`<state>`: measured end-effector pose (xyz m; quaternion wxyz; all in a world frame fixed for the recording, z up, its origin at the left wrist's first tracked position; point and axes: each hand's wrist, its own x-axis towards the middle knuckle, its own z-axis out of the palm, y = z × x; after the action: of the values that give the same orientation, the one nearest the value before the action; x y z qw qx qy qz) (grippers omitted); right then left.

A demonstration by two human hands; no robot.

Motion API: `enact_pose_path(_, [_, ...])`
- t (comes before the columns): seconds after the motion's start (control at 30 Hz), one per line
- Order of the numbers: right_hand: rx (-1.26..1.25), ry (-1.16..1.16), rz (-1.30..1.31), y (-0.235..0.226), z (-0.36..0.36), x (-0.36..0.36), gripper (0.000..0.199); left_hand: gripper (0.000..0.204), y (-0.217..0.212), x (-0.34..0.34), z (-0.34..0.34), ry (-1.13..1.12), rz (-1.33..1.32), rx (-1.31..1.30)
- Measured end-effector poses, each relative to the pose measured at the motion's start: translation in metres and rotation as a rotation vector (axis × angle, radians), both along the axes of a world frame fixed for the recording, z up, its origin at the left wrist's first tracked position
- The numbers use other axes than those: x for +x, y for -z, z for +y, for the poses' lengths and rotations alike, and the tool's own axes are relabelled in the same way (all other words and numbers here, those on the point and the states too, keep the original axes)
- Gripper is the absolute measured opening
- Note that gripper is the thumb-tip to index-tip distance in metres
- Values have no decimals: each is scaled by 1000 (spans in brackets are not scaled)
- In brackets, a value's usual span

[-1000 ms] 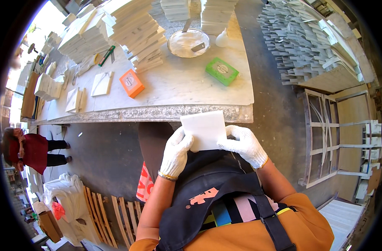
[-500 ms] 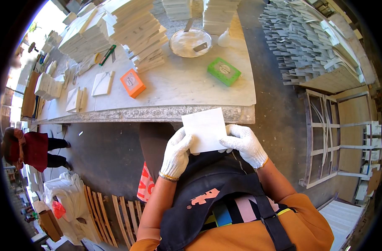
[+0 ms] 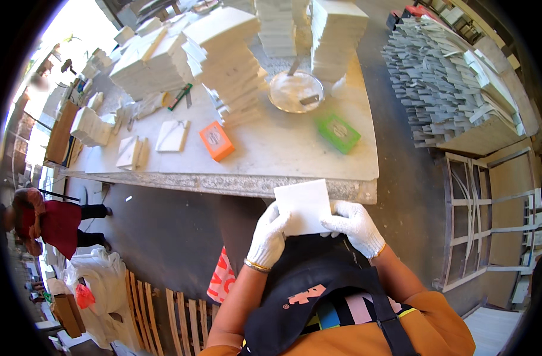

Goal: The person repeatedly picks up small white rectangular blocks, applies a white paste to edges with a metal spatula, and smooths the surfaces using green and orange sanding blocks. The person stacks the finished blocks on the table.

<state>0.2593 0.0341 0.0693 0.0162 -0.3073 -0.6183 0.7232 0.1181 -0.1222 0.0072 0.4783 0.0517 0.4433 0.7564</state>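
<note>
A square white tile point(image 3: 305, 204) is held between my two gloved hands, just off the near edge of the table point(image 3: 259, 160). My left hand point(image 3: 269, 236), in a white knit glove, grips its left side with the thumb on the face. On the right side, my right hand point(image 3: 355, 225) pinches the lower corner, its thumb on top and fingers underneath. Beyond the tile on the tabletop lie an orange block point(image 3: 216, 141) and a green block point(image 3: 338, 133). A metal bowl of white paste point(image 3: 289, 89) stands farther back with putty knives in it.
Tall stacks of white tiles point(image 3: 226, 65) rise at the table's back. Loose tiles point(image 3: 172, 136) and a green-handled tool point(image 3: 180, 97) lie left. A large pile of grey strips point(image 3: 431, 83) and a metal frame point(image 3: 467, 219) stand right. A person in red point(image 3: 57, 225) is at far left.
The whole view has shifted, so the table and its contents appear lower and farther right. Both hands keep their hold on the tile. The person at left has changed pose slightly.
</note>
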Motion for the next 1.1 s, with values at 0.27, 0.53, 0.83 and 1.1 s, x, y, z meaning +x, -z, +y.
enact_pose_path(0.27, [47,-130,-5,-15,11,-24,23,49,-10,-24,7,46,-101,84])
enact_pose_path(0.53, [392,174,71,-62,94,-74,25,40,-23,-74,44,-143,-38,138])
enact_pose_path(0.83, [772,85,18,-45,151,-129,37,36,-24,-110,83,-177,2,49])
enact_pose_path(1.1, [1167,-181,-82,-32,169,-176,25,40,-25,-128,120,-163,43,24])
